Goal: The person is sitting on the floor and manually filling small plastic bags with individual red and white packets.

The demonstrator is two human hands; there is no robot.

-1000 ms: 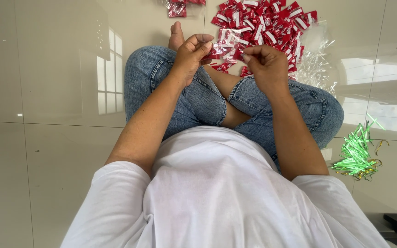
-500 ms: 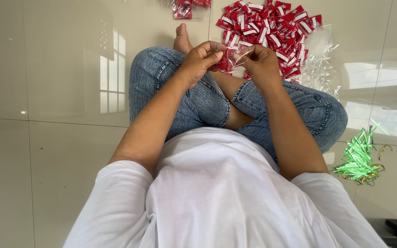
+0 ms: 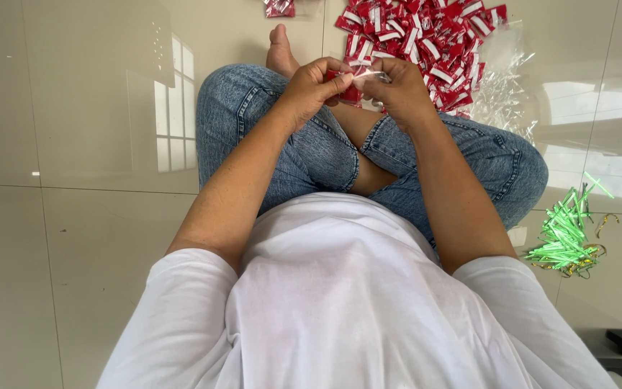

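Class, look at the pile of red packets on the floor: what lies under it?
Under the red packets lies clear plastic sheeting on the tiled floor. How far it reaches beneath is hidden.

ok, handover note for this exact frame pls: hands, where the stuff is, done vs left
Left hand: pinched on one end of a small red and white packet, held above the lap.
Right hand: pinched on the other end of the same packet; something clear seems to lie between the fingers.
Pile of red and white packets lies on the tiled floor ahead of the knees, with clear plastic bags at its right edge.
Bundle of green strips lies on the floor by the right knee.
Done: cannot tell how many packets have been handled.
Left: the pile looks large; one packet in hand.
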